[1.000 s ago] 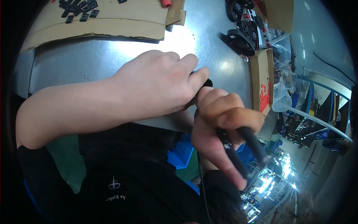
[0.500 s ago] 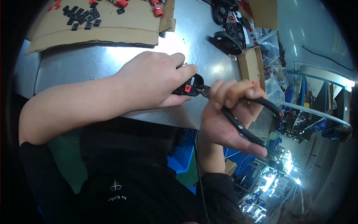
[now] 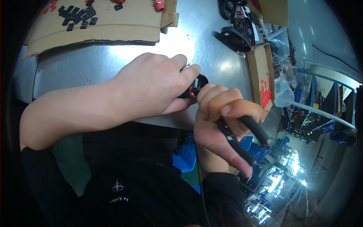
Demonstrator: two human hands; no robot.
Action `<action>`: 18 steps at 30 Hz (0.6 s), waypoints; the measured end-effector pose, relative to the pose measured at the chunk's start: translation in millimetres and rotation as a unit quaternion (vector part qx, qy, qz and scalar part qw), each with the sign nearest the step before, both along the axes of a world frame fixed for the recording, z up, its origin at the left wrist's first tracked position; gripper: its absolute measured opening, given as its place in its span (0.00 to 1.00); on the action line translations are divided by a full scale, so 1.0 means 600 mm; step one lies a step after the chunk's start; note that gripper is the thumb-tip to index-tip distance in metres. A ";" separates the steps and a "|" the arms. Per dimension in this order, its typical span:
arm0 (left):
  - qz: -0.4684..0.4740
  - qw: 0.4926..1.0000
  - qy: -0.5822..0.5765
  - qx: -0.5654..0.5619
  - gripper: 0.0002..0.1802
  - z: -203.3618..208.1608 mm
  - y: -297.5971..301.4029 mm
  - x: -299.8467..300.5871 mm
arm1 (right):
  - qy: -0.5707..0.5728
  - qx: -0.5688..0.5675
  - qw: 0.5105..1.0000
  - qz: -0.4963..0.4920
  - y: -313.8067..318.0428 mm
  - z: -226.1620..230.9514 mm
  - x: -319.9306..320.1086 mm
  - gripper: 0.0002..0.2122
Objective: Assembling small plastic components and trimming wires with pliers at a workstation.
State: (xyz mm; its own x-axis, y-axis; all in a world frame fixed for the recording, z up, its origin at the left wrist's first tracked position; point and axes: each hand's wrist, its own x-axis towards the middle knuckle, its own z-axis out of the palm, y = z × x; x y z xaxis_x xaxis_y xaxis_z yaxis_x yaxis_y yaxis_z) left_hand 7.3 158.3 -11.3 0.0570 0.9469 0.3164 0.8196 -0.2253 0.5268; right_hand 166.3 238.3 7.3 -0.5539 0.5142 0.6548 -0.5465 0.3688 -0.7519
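Note:
My left hand (image 3: pixel 159 77) is closed around a small black plastic part (image 3: pixel 203 80), holding it low over the metal table. Much of that part is hidden under my fingers. A little red piece (image 3: pixel 191 92) shows on it. In my right hand (image 3: pixel 221 109) is a pair of pliers with black handles (image 3: pixel 241 150), the handles spread slightly apart and pointing down to the right. The jaws reach the red piece, though my right fingers mostly cover them, so I cannot tell whether they grip it.
At the far left, a cardboard sheet (image 3: pixel 124 33) bears black square pieces (image 3: pixel 84 25) and red parts. Black fan housings (image 3: pixel 236 38) stand far right. Beside them, a cardboard box (image 3: pixel 257 62) contains small red pieces (image 3: pixel 266 94). Clear plastic bags (image 3: pixel 281 81) lie beyond; a blue bin (image 3: pixel 185 155) is below the table edge.
My right hand has moved left and turned, bringing the pliers' jaws from the black part's edge onto the red piece. The handles now point lower. My left hand has barely moved.

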 end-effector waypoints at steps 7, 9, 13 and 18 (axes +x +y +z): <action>0.009 0.999 0.009 0.033 0.28 -0.006 -0.001 0.001 | -0.013 -0.151 0.985 0.078 0.012 0.034 0.014 0.54; 0.011 0.999 0.012 0.027 0.28 -0.005 -0.004 0.003 | -0.009 -0.185 0.980 0.078 0.003 0.036 0.017 0.54; 0.017 0.999 0.008 0.027 0.28 -0.006 -0.002 0.003 | -0.046 -0.157 0.985 0.051 0.002 0.027 0.015 0.54; 0.024 0.999 0.014 0.029 0.27 -0.007 -0.002 0.004 | -0.005 -0.161 0.984 0.076 0.011 0.038 0.012 0.56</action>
State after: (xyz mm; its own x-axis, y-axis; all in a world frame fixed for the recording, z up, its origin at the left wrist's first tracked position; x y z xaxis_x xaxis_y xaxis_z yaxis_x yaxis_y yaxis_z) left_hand 9.7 156.9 -15.3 0.0225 0.9293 0.3688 0.8443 -0.2152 0.4907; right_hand 173.6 244.6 29.8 -0.6461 0.6048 0.4656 -0.5696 0.0240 -0.8216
